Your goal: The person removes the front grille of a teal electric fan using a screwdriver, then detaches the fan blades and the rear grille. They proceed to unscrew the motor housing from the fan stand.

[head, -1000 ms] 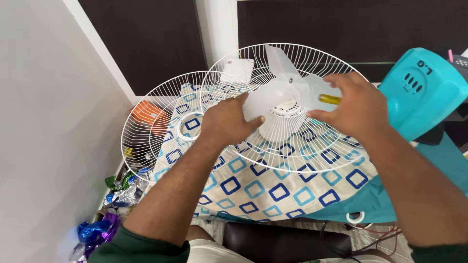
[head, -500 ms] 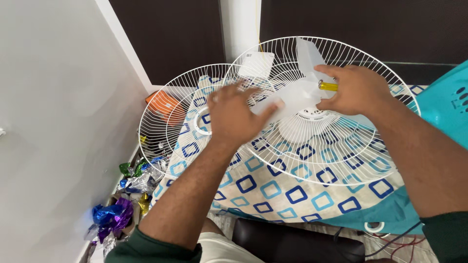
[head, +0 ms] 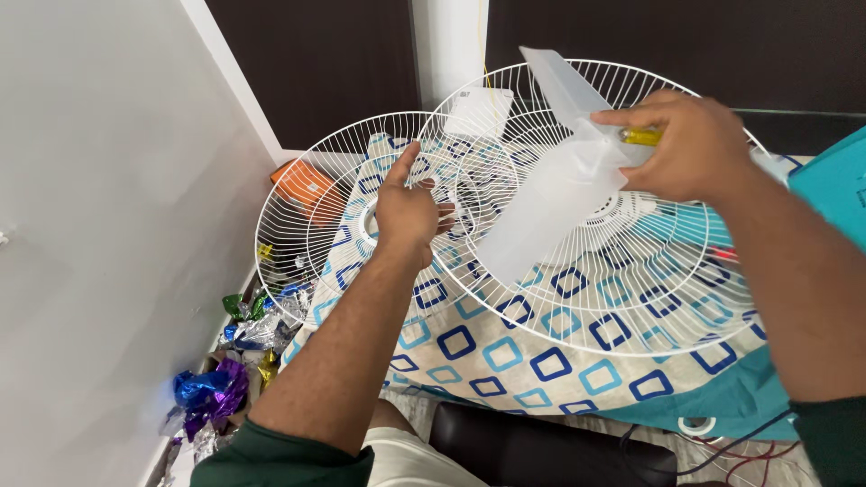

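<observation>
Two white wire fan guards lie on a cloth with blue and teal squares (head: 505, 356). The larger guard (head: 686, 298) is on the right, the smaller one (head: 316, 216) on the left, partly under it. My right hand (head: 690, 149) holds a translucent white fan blade (head: 550, 194) lifted and tilted above the larger guard, with a yellow-handled tool (head: 642, 136) also in that hand. My left hand (head: 406, 212) rests on the wires where the two guards overlap, fingers spread.
A white wall (head: 99, 225) stands close on the left. Shiny foil wrappers (head: 212, 392) and an orange object (head: 302, 185) lie by it. A teal fan body (head: 834, 185) is at the right edge. A dark cushion (head: 541, 446) and cables (head: 740, 446) sit below.
My right hand has lifted the fan blade up off the larger guard and tilted it. My left hand has let go of the blade and moved left onto the guard wires.
</observation>
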